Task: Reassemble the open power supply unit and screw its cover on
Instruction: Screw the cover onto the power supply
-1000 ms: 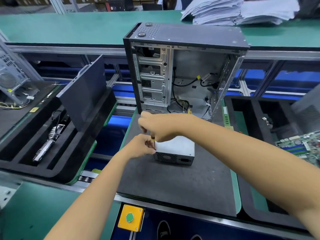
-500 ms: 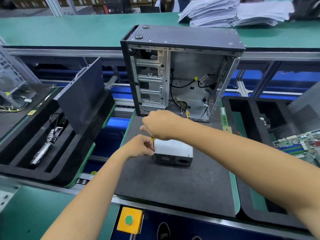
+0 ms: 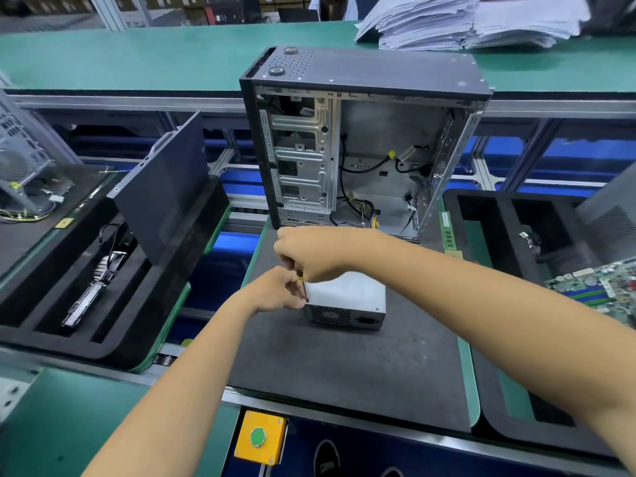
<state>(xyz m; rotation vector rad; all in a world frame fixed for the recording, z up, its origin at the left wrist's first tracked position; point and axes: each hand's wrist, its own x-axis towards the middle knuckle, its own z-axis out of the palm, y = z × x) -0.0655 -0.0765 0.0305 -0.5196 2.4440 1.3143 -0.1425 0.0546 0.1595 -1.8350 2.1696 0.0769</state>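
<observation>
Gripping a screwdriver [image 3: 303, 287] by its handle, the right hand [image 3: 315, 254] has its fingers curled round it above the near left corner of the power supply [image 3: 346, 299], with the thin dark shaft slanting down to that corner. The left hand [image 3: 275, 290] sits just beside the same corner, its fingers bent in and pinching at the shaft near the tip; whether they also hold a screw cannot be told. The power supply lies flat on a dark grey mat [image 3: 344, 366] on the bench [image 3: 86, 60], its vented face toward the camera and its silver cover on top. Behind it an open computer case [image 3: 364, 146] stands upright on the mat, loose cables showing inside. Black foam trays [image 3: 113, 287] flank the mat on both sides, and a circuit board [image 3: 599, 284] lies at the right.
</observation>
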